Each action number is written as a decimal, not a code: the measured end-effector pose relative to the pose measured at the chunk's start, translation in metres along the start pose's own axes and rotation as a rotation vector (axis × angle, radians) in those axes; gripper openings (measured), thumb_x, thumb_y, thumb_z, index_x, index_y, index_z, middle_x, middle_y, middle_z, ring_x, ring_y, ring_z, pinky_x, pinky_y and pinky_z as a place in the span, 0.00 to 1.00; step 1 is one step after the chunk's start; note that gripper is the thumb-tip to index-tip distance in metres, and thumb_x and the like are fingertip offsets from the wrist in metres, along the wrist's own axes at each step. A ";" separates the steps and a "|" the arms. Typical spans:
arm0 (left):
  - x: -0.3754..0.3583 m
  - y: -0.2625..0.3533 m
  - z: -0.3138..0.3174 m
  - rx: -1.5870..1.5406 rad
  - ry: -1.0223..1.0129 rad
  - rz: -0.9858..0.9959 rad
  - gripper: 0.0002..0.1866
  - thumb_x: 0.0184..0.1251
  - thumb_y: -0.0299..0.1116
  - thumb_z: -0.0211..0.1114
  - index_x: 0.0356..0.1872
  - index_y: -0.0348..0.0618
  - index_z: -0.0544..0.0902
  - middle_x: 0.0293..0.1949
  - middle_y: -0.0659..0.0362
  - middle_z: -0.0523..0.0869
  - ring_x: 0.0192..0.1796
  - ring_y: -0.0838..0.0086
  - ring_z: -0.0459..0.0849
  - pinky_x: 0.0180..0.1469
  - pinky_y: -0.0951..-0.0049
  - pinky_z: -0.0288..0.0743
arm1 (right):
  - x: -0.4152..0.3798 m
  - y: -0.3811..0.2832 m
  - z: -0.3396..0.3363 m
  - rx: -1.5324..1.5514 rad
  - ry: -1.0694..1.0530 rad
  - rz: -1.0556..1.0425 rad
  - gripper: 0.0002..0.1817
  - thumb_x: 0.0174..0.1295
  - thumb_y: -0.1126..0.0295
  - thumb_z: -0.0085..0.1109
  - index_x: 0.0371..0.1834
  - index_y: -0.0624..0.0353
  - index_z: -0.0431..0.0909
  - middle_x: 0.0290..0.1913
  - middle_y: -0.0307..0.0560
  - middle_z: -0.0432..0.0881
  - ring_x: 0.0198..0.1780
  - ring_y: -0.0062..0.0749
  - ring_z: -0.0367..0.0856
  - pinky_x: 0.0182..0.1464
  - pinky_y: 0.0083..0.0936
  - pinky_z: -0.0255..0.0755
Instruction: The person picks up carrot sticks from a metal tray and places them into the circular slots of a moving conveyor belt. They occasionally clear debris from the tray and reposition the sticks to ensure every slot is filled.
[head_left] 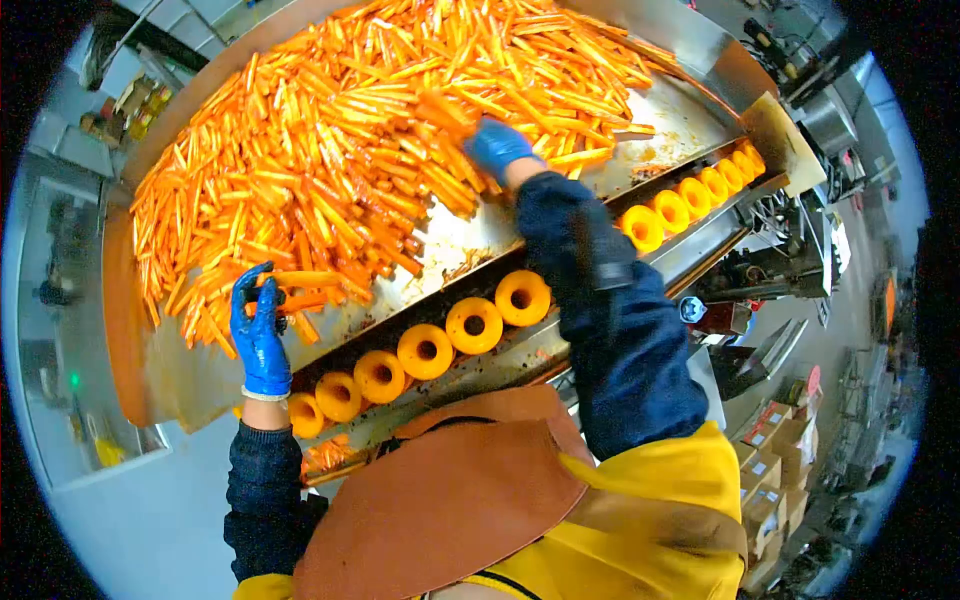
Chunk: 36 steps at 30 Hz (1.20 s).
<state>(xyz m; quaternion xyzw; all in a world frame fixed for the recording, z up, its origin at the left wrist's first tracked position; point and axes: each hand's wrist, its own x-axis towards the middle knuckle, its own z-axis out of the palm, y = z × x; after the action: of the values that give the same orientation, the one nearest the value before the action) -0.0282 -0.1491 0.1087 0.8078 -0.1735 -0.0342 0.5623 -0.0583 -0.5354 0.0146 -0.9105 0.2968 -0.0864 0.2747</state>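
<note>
Orange sticks (pixel 330 150) lie in a large heap on a metal tray table (pixel 440 250). My left hand (pixel 260 330), in a blue glove, is at the heap's lower left edge, its thumb and fingers closed around a few sticks (pixel 305 280) that point right. Farther up and to the right, my right hand (pixel 498 150), also blue-gloved, reaches over the heap. It is blurred, and an orange stick (pixel 445 112) extends from its fingertips. Its fingers are partly hidden, so its grip is unclear.
Several yellow-orange rings (pixel 425 351) stand in a row in a channel along the near edge of the table, continuing right beyond my right forearm. Orange pieces (pixel 327 455) lie below the channel at left. Cardboard boxes (pixel 765 480) are stacked on the floor at right.
</note>
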 end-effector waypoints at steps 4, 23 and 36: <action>-0.022 -0.008 0.000 -0.128 -0.109 -0.257 0.11 0.65 0.35 0.59 0.48 0.51 0.78 0.31 0.70 0.76 0.31 0.89 0.72 0.26 0.88 0.61 | -0.036 0.026 -0.043 0.510 -0.014 0.116 0.22 0.54 0.57 0.57 0.45 0.64 0.75 0.31 0.51 0.80 0.31 0.35 0.78 0.34 0.31 0.72; -0.050 -0.003 0.063 -0.522 -0.349 -0.385 0.12 0.67 0.33 0.56 0.49 0.45 0.77 0.33 0.68 0.75 0.34 0.85 0.72 0.35 0.84 0.67 | -0.273 0.155 -0.117 1.212 -0.017 0.544 0.16 0.57 0.69 0.61 0.46 0.64 0.76 0.38 0.44 0.81 0.37 0.31 0.81 0.39 0.28 0.79; -0.079 0.060 0.260 -0.364 -0.590 -0.236 0.13 0.63 0.31 0.62 0.48 0.44 0.78 0.37 0.65 0.79 0.35 0.84 0.75 0.37 0.85 0.68 | -0.238 0.249 -0.174 0.991 -0.144 0.375 0.20 0.58 0.70 0.60 0.53 0.65 0.73 0.41 0.44 0.81 0.37 0.31 0.81 0.40 0.23 0.75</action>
<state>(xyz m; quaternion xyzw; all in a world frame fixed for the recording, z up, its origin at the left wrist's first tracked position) -0.1819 -0.3757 0.0577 0.6642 -0.2251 -0.3607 0.6148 -0.4289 -0.6413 0.0233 -0.6068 0.3584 -0.1027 0.7020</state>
